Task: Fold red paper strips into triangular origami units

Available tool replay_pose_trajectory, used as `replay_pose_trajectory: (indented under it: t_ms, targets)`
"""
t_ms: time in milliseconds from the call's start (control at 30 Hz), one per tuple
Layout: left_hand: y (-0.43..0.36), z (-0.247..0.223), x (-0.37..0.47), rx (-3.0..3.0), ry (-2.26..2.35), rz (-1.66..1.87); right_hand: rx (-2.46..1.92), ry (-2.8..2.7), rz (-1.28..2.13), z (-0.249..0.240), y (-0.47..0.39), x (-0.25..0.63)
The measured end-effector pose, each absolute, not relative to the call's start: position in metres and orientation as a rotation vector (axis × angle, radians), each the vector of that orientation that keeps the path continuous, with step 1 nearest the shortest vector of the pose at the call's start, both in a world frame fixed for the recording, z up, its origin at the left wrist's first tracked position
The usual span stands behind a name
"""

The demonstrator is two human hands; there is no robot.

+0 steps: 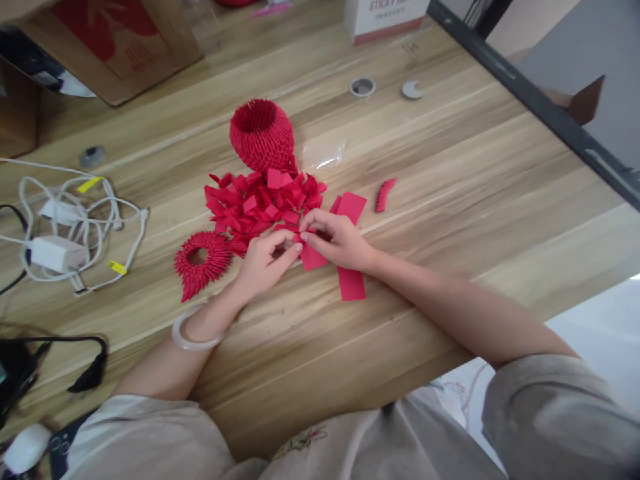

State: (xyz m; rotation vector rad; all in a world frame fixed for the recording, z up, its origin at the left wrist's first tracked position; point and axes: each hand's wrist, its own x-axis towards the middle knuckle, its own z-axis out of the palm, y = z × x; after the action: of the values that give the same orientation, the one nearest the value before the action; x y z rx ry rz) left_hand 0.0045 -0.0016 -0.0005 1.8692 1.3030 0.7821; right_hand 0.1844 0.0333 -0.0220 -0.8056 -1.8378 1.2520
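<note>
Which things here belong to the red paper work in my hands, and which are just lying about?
Likely in the job: small red piece between left hand and right hand; red strips; folded red pieces; round red vessel; red ring; curved red row.

Apparently just lying about: white cables; white charger; cardboard box; black plug; white box.

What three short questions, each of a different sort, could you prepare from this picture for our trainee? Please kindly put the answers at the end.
1. True or false: the white bangle is worn on the right wrist.
2. What stands just beyond the loose red paper pieces? (a) white cables (b) a hollow red paper vessel (c) a mug
3. Which of the two hands is nearer to the red paper ring?

Key:
1. False; the white bangle is on the left wrist.
2. b
3. The left hand.
</note>
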Motion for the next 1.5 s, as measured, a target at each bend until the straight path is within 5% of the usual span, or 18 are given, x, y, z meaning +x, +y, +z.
replay_pose_trajectory:
  t_ms: [467, 1500]
  targets:
    - [0.004, -0.01, 0.004, 1.484, 1.438, 1.111, -0.84, -1.83, 1.283, -0.018, 0.032, 0.185]
    - [0.004, -0.011, 0.004, 1.392, 1.49, 1.198, -0.81, -1.838, 1.269, -0.021, 0.032, 0.184]
